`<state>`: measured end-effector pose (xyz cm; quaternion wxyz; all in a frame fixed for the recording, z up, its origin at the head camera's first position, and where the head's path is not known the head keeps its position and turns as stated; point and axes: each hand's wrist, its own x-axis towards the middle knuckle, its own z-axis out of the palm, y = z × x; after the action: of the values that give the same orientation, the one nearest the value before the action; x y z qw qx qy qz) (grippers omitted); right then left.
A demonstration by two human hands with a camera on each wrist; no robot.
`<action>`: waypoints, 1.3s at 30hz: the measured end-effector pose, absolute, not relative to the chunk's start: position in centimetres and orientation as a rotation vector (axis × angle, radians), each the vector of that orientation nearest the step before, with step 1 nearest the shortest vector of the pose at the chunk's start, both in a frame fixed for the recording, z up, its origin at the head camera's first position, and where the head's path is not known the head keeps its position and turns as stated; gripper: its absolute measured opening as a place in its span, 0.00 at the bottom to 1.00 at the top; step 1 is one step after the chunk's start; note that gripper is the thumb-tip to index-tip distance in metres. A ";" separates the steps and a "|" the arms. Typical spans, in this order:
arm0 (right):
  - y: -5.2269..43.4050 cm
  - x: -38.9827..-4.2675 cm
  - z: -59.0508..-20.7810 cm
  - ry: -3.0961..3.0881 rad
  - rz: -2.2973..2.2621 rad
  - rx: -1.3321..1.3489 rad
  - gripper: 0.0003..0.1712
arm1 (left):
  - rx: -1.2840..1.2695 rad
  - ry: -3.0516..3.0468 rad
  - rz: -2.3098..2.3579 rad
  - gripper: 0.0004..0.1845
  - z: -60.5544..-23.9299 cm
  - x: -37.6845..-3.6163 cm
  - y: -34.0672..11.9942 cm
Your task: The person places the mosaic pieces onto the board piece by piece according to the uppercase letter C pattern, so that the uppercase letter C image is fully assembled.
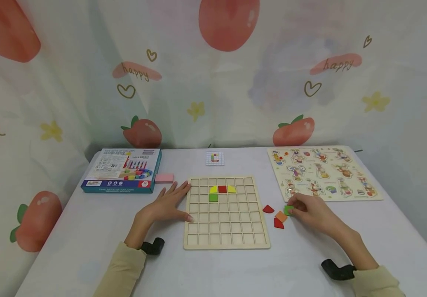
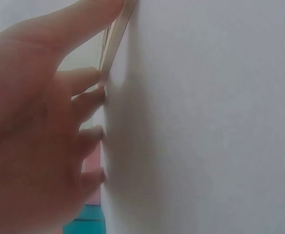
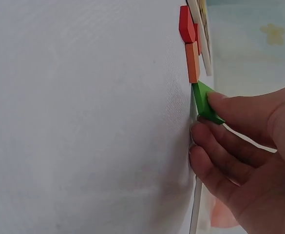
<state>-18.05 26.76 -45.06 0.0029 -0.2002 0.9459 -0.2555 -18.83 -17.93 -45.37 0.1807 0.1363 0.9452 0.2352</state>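
Observation:
My right hand (image 1: 311, 210) pinches a green square tile (image 3: 206, 103) between thumb and fingers, just above the table at the right of the wooden grid board (image 1: 226, 239). Beside that tile lie an orange square tile (image 1: 281, 216) and two red tiles with a curved edge, one near (image 1: 278, 223) and one farther left (image 1: 268, 209). My left hand (image 1: 167, 205) rests spread at the board's left edge, its thumb on the rim. In the board's upper cells sit a red square (image 1: 222, 189), two yellow curved tiles (image 1: 213, 189) and a green square (image 1: 213, 198).
A small pattern card (image 1: 215, 159) lies behind the board. At the left back stands a boxed set (image 1: 122, 171) with a pink block (image 1: 164, 178) against it. A wooden picture puzzle (image 1: 324, 173) lies at the right back, behind my right hand.

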 end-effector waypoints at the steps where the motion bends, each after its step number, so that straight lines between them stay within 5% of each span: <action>1: 26.7 -18.1 -45.1 2.968 -0.808 -0.631 0.07 | 0.384 2.669 0.667 0.60 -45.4 -18.8 -17.9; 39: 15.9 -20.7 -43.3 2.697 -1.094 -0.772 0.20 | 0.366 2.655 0.655 0.61 -45.1 -19.0 -17.7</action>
<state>-20.67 15.91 -43.29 0.0652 -0.2558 0.8938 -0.3626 -19.00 -17.71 -45.12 0.1903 0.1301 0.9447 0.2332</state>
